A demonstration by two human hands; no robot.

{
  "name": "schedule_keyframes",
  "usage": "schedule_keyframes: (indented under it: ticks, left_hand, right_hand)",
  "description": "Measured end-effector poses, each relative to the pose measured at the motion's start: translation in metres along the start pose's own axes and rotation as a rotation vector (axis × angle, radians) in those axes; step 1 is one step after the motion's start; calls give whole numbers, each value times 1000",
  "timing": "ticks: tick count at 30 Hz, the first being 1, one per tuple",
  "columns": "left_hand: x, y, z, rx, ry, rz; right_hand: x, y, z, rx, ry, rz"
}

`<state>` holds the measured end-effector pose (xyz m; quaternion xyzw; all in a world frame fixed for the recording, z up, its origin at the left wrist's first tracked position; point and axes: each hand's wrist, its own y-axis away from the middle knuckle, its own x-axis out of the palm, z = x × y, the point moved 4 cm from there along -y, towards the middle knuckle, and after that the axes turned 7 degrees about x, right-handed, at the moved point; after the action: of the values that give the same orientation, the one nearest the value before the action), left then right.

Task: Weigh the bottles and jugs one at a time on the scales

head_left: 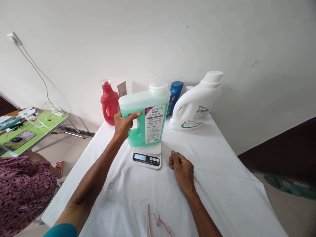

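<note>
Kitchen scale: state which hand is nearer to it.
Right. The right hand rests fisted on the white cloth just right of the kitchen scale, apart from it. The left hand is above it, fingers gripping the green bottle.

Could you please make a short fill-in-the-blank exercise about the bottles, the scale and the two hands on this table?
1. The left hand grips the handle of the ____ bottle, which is on the scale.
2. The right hand rests on the white ____.
3. The red bottle stands to the ____ of the green one in the picture.
4. The biggest bottle by the wall is ____ in colour.

Missing words: green; cloth; left; white
</note>
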<state>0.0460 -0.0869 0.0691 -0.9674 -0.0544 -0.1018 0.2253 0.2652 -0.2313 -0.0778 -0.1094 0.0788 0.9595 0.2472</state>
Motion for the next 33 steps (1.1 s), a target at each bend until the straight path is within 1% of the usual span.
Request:
schedule_keyframes:
  ticks: [4,9,14,18,21,24,26,28,30,31,33]
  left_hand:
    - [4,1,7,-53,-7,14]
    - [6,2,9,-21,4,76]
    - [7,7,6,16,7,148]
    - [-3,12,0,34,-40,216]
    - [-22,16,0,90,-94,264]
    - [-49,22,17,97,-125,214]
    - [-67,28,38,42,-113,141]
    - [-81,36,62,-50,-101,48]
    - [-91,45,86,-151,-88,-15]
    - [-94,49,95,-186,-84,-21]
    - [-96,53,107,-226,-84,22]
  right_hand:
    - [-1,1,1,-2,7,-5]
    - [-1,2,2,1,43,-10]
    - [-1,0,-1,-17,95,-23]
    - [0,0,-4,-23,98,-25]
    - [1,0,-5,-31,103,-33]
    - [3,-1,-7,-35,98,-39]
    - [3,-2,-10,-32,84,-46]
    - [4,-2,-12,-29,72,-57]
    - [4,-2,-12,-28,64,-62]
    - [4,-1,-12,-28,63,-61]
    - [4,0,-10,-37,61,-56]
